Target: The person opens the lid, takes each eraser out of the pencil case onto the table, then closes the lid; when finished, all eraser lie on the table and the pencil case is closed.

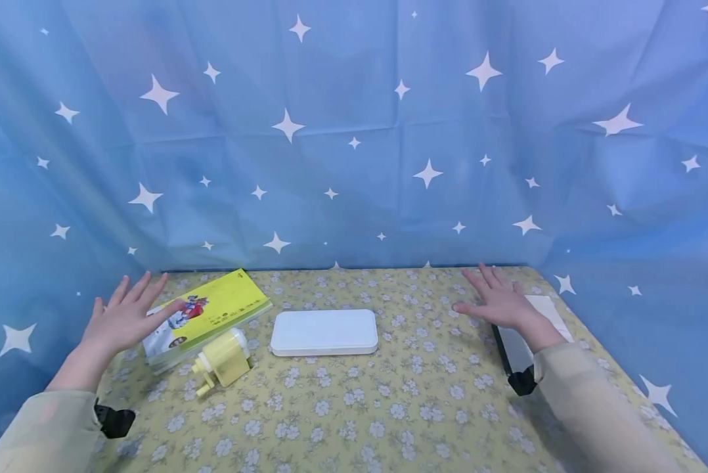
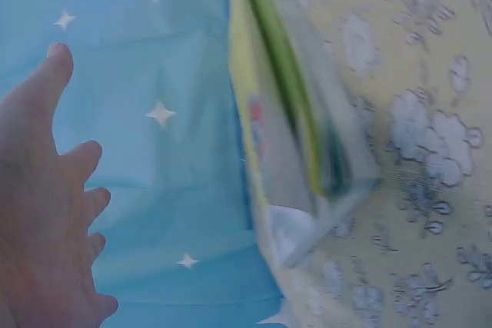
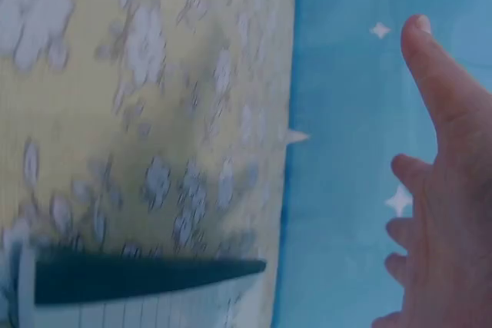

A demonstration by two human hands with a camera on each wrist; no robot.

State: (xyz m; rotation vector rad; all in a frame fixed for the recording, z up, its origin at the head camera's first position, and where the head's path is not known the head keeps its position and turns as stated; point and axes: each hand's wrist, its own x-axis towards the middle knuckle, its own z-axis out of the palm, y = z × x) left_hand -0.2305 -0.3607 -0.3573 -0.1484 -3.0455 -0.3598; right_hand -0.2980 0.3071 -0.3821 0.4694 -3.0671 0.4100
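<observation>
My left hand (image 1: 123, 318) hovers with spread fingers over the left end of a yellow book stack (image 1: 221, 305), holding nothing. The left wrist view shows the stack's layered edge (image 2: 296, 105) beside that hand. Just in front of the books stands a pale yellow pencil sharpener (image 1: 226, 358) with a small crank handle. A white pencil case (image 1: 324, 332) lies flat, lid up, near the table's middle. My right hand (image 1: 502, 302), fingers also spread and holding nothing, is raised above a notebook (image 1: 513, 345) with a dark edge. My forearm and hand partly hide that notebook.
A flowered yellow cloth (image 1: 342, 414) covers the table. Behind it and along both sides hangs a blue curtain (image 1: 354, 197) with white stars. White paper pages (image 1: 549, 312) show beside my right wrist, near the table's right edge.
</observation>
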